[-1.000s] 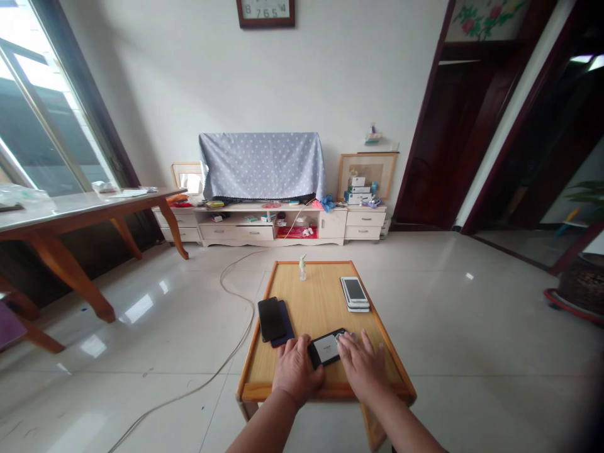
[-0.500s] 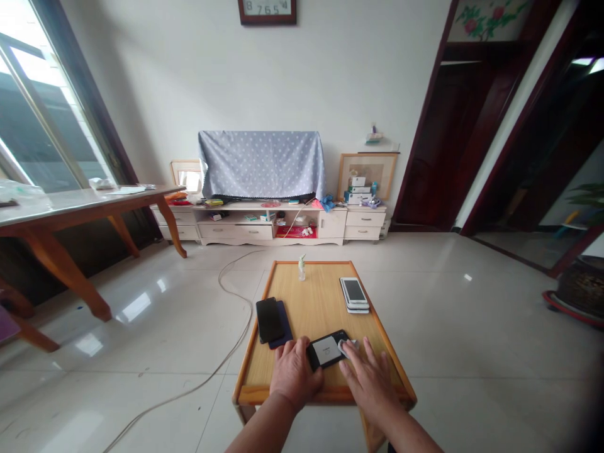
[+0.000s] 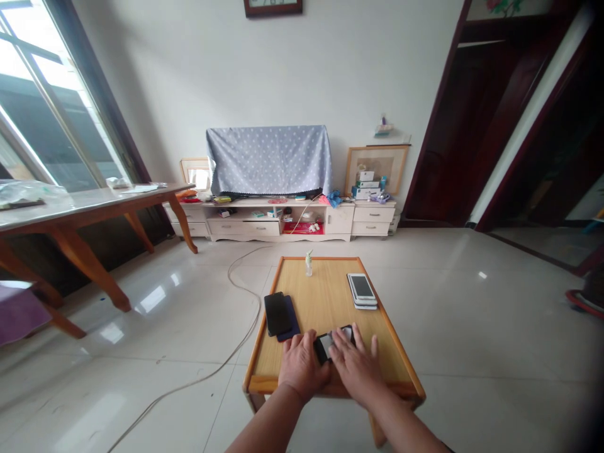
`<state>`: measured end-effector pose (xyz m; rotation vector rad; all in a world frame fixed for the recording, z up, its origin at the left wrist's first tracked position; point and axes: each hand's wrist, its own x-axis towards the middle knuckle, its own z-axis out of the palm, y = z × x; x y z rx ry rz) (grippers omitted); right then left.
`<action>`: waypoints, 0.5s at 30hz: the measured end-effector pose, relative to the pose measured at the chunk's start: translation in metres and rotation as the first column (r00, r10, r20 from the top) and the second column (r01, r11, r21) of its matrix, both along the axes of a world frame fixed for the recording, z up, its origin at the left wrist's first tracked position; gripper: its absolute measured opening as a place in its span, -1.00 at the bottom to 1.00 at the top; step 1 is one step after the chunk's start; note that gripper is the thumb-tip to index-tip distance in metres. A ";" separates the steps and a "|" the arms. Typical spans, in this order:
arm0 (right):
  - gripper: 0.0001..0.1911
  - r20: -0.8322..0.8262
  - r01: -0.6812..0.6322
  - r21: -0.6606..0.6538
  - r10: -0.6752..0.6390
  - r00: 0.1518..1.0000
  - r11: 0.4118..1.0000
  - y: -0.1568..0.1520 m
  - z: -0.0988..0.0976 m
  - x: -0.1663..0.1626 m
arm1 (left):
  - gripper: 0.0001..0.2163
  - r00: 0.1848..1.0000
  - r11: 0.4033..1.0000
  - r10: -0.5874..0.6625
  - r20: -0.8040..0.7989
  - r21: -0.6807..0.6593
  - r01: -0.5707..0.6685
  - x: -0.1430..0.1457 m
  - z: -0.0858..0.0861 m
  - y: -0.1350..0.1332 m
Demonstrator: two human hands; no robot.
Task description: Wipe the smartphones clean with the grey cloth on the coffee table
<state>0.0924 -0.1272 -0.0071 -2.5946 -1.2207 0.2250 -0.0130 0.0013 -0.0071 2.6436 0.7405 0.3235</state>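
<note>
no text can be read, not even on the wall clock or stacked boxes.

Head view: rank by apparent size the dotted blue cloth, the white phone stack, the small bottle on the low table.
1. dotted blue cloth, largest by far, though it is farthest away.
2. white phone stack.
3. small bottle, smallest.
Bottle and phones lie at similar depth on the low table, so their order is safe.
</note>
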 end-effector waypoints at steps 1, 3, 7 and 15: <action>-0.33 -0.003 0.062 -0.014 -0.062 0.998 0.998 0.003 0.000 0.007 | -0.49 1.000 1.000 -0.005 0.016 0.009 0.005 0.000 -0.001 0.000; -0.30 -0.012 0.117 -0.034 -0.118 0.993 0.992 0.013 0.001 0.015 | -0.45 0.999 1.000 -0.015 0.040 0.024 0.014 0.000 -0.002 0.000; -0.34 -0.014 -0.019 -0.003 0.019 1.000 1.000 0.029 0.002 -0.001 | -0.54 0.999 0.999 -0.026 0.032 0.042 0.025 0.000 -0.003 0.000; -0.36 -0.035 -0.117 0.001 0.117 0.993 0.993 -0.012 0.005 -0.024 | -0.42 1.000 1.000 -0.029 -0.010 0.010 0.029 -0.002 -0.004 0.003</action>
